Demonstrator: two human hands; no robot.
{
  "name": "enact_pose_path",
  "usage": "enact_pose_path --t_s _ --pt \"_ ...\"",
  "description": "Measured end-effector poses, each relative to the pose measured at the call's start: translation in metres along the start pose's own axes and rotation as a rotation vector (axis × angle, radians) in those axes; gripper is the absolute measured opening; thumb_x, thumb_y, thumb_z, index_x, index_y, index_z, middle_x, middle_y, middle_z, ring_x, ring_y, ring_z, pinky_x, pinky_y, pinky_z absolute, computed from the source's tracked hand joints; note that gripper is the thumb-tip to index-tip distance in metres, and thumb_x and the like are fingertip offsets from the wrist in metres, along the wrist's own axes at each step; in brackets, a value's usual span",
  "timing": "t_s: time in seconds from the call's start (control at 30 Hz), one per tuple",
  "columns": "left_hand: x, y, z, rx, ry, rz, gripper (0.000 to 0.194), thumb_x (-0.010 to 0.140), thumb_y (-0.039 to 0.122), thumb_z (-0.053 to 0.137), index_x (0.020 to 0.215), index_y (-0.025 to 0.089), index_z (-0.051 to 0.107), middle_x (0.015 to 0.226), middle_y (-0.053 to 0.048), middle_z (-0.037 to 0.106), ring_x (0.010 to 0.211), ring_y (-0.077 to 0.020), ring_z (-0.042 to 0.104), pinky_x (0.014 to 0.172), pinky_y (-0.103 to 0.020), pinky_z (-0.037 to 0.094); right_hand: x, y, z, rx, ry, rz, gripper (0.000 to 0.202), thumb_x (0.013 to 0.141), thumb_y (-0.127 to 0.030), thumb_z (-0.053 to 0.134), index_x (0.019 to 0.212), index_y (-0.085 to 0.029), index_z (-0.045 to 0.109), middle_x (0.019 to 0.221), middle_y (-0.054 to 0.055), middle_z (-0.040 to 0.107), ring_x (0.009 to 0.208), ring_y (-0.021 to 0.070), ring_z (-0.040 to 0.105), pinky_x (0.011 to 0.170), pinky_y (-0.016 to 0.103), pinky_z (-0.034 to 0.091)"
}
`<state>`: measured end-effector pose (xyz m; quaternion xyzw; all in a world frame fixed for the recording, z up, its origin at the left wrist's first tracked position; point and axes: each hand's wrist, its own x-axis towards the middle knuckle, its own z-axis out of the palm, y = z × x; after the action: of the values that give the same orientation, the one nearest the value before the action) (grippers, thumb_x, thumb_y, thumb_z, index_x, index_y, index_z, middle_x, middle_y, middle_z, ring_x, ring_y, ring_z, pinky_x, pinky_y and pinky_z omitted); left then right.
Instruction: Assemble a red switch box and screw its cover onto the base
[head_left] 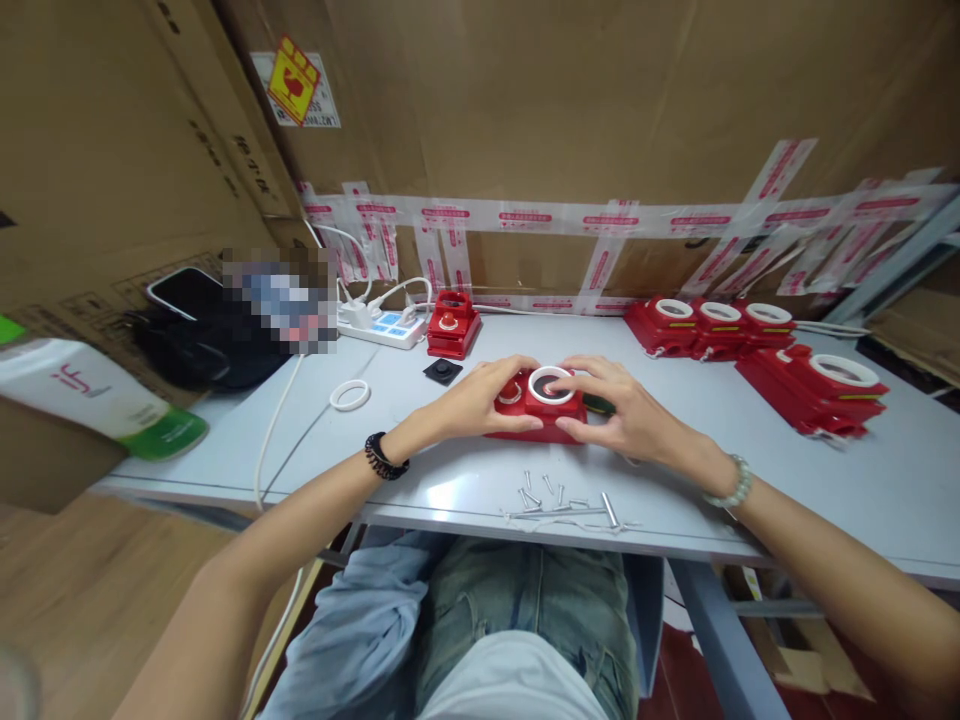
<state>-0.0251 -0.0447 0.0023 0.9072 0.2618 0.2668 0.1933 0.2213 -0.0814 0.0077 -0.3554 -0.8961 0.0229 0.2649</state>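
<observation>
A red housing point(551, 432) lies on the grey table in front of me, with a white ring point(531, 386) round the dark opening on its top. My left hand point(491, 400) grips the housing's left side, thumb on the near edge and fingers over the back. From the right, my right hand point(611, 405) holds it between thumb and fingers, one finger reaching over the ring into the opening. Part of a dark green object shows beneath my right hand. Several loose screws point(561, 494) and a metal T-shaped tool point(609, 511) lie nearer the table's front edge.
Several red housings with white rings point(844, 370) stand at the right. Behind my left hand are a small red unit point(453, 328), a black square part point(442, 371) and a power strip point(390, 328). Farther left lie a loose white ring point(350, 395), a cable, a phone and a tube point(97, 390).
</observation>
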Motion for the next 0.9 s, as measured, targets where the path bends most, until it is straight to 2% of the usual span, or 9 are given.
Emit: enact_pose_path --t_s 0.17,0.33,0.53,0.77,0.9 --pt "0.0000 0.0007 -0.0004 0.094 0.002 -0.012 0.062 0.080 0.055 0.069 0.128 0.020 0.049 0.122 -0.011 0.064 0.099 -0.0238 0.064 0.091 -0.039 0.046 -0.0007 0.0014 0.0010 0.019 0.004 -0.001 0.037 0.087 -0.037 0.064 0.120 -0.021 0.065 0.128 0.016 0.059 0.122 0.0278 0.055 0.101 0.050 0.044" --pt "0.0002 0.0000 -0.0015 0.133 0.007 -0.016 0.063 0.081 0.058 0.067 0.129 0.020 0.051 0.118 -0.009 0.067 0.095 -0.0226 0.065 0.090 -0.039 0.043 -0.0012 0.0010 -0.0003 -0.003 0.007 -0.015 0.036 0.088 -0.037 0.063 0.121 -0.023 0.064 0.129 0.014 0.058 0.121 0.0265 0.056 0.101 0.049 0.045" --pt "0.0014 -0.0001 -0.0027 0.133 0.009 -0.018 0.061 0.082 0.059 0.065 0.128 0.021 0.054 0.112 -0.007 0.070 0.092 -0.0213 0.065 0.089 -0.038 0.043 -0.0011 -0.0014 -0.0035 -0.033 0.008 -0.062 0.032 0.091 -0.035 0.059 0.120 -0.023 0.064 0.132 0.014 0.057 0.122 0.0272 0.055 0.101 0.050 0.044" --pt "-0.0006 -0.0003 0.0016 0.129 0.011 -0.015 0.062 0.080 0.055 0.069 0.129 0.022 0.051 0.123 -0.009 0.066 0.096 -0.0229 0.064 0.092 -0.041 0.043 -0.0030 -0.0015 -0.0001 0.029 0.010 -0.006 0.037 0.088 -0.037 0.062 0.122 -0.022 0.063 0.127 0.014 0.062 0.118 0.0274 0.058 0.100 0.049 0.046" --pt "-0.0010 -0.0011 0.0041 0.046 0.001 -0.021 0.059 0.080 0.051 0.070 0.127 0.020 0.051 0.121 -0.010 0.064 0.095 -0.0218 0.063 0.086 -0.037 0.048 -0.0026 -0.0006 0.0008 0.096 0.001 0.000 0.037 0.088 -0.037 0.063 0.122 -0.022 0.063 0.124 0.013 0.064 0.113 0.0255 0.061 0.097 0.045 0.049"
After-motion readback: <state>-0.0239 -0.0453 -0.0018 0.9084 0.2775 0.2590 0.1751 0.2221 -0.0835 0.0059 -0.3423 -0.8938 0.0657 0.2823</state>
